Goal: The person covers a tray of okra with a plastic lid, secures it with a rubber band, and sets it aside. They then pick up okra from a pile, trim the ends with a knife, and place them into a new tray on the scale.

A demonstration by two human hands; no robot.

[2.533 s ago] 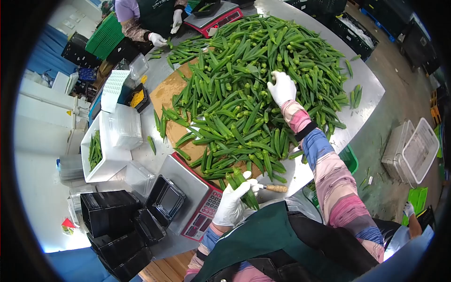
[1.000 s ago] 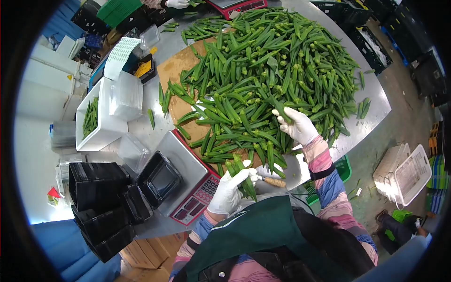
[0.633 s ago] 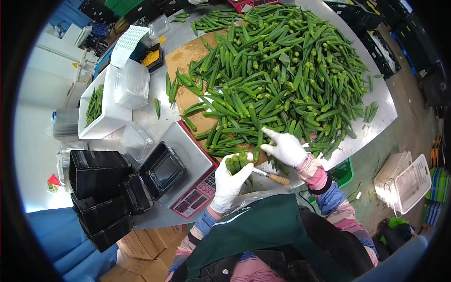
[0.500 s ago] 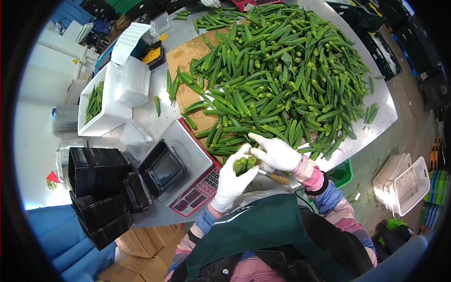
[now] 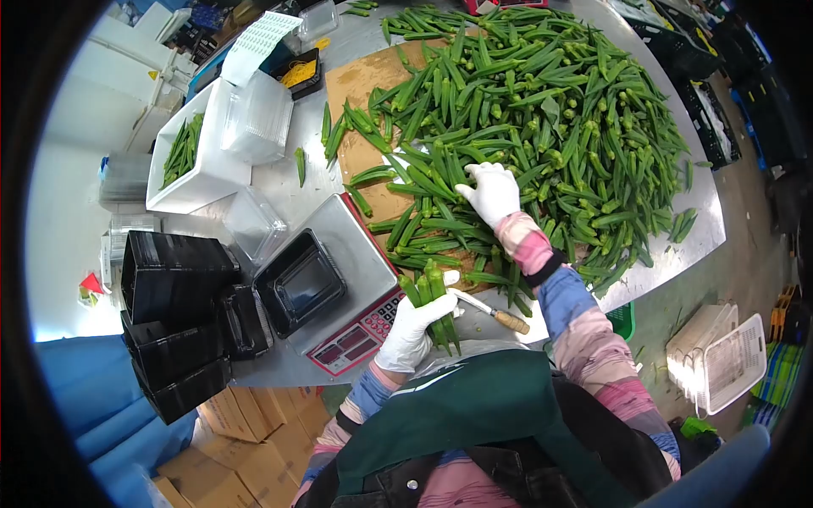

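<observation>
My left hand (image 5: 412, 333), in a white glove, is closed around a small bunch of green okra pods (image 5: 433, 286) held upright near the table's front edge. My right hand (image 5: 493, 195), gloved too, lies over the near side of the big okra pile (image 5: 542, 110). Its thumb and fingers are apart, and no pod shows in its grasp. Just right of the left hand, a knife with a wooden handle (image 5: 511, 322) rests by the table edge. A black plastic tray (image 5: 298, 284) sits on the red-rimmed scale (image 5: 360, 267) to the left.
Stacked black trays (image 5: 178, 279) stand at the left edge. Behind them are a white box (image 5: 178, 199) with okra inside, clear plastic containers (image 5: 258, 118) and a label sheet (image 5: 258, 42). Cardboard (image 5: 360, 80) lies under part of the pile. White baskets (image 5: 720, 360) are on the floor at right.
My right hand has moved from beside the left hand, forward onto the pile. The left hand still holds its pods, now tilted so their lengths show. The view has shifted slightly.
</observation>
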